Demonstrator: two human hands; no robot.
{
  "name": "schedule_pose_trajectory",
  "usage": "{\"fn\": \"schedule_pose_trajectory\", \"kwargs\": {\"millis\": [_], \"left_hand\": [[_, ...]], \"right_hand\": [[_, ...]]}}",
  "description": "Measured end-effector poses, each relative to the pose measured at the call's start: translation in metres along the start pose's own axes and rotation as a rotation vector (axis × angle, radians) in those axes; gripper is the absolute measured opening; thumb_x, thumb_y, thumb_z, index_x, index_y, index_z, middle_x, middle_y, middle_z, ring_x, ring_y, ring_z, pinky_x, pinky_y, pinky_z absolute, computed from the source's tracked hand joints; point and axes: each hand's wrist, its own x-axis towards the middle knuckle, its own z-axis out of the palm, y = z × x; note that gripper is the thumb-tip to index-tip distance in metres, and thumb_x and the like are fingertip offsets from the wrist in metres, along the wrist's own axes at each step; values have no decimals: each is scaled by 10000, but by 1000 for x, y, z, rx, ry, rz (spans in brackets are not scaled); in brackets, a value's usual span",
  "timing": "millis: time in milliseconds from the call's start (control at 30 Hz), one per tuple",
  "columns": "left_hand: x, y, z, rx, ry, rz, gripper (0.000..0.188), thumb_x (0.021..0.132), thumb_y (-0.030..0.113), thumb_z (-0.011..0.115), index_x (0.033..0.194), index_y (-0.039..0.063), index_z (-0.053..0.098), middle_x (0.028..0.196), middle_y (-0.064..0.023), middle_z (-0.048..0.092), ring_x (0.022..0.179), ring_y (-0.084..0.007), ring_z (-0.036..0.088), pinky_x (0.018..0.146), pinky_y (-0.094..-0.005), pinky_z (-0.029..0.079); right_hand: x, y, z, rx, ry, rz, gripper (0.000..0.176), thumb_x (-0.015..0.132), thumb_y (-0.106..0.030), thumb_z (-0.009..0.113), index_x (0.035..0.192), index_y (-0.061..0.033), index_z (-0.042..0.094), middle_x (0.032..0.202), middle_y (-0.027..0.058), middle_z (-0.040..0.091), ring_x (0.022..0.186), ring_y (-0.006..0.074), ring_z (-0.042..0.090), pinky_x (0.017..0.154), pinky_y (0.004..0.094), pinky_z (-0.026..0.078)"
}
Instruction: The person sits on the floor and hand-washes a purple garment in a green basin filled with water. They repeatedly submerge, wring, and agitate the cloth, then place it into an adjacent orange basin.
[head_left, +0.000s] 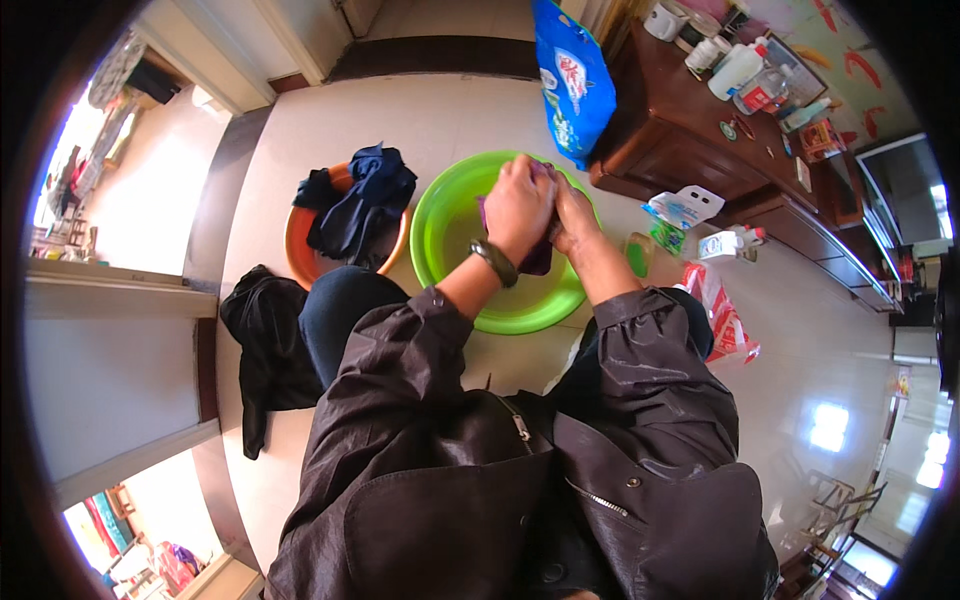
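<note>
Above a bright green plastic basin on the floor, my left hand and my right hand come together around a purple cloth. The cloth is bunched between the palms, and part of it hangs below toward the basin. Much of it is hidden by my fingers. A dark bangle circles my left wrist. Shallow water seems to lie in the basin, though its depth cannot be told.
Left of the basin stands an orange tub with dark blue clothes. Black clothing lies on the floor. At right are a soap box, a red-and-white plastic bag and a wooden cabinet. A blue detergent bag stands beside the cabinet.
</note>
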Motion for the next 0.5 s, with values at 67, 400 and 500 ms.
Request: {"fn": "schedule_pose_trajectory", "kwargs": {"millis": [67, 400, 500], "left_hand": [[-26, 25, -1, -27, -100, 214, 233, 835, 259, 606, 950, 58, 580, 895, -201, 588, 811, -390, 608, 704, -458, 503], [-20, 14, -2, -6, -19, 195, 242, 807, 292, 593, 826, 53, 626, 789, -185, 623, 739, -382, 619, 662, -443, 504], [-23, 17, 5, -10, -39, 302, 249, 804, 296, 616, 828, 49, 632, 784, -172, 630, 731, -365, 630, 657, -435, 507]], "right_hand": [[29, -1, -43, 213, -493, 214, 230, 937, -343, 519, 917, -123, 581, 877, 70, 603, 853, 235, 579, 731, 405, 482], [4, -11, -6, 195, -502, 190, 271, 967, -343, 457, 1002, -107, 585, 963, 50, 624, 859, 204, 587, 790, 389, 492], [10, -6, -15, 178, -502, 202, 311, 959, -380, 454, 1011, -111, 599, 973, 56, 631, 863, 223, 594, 813, 398, 499]]}}
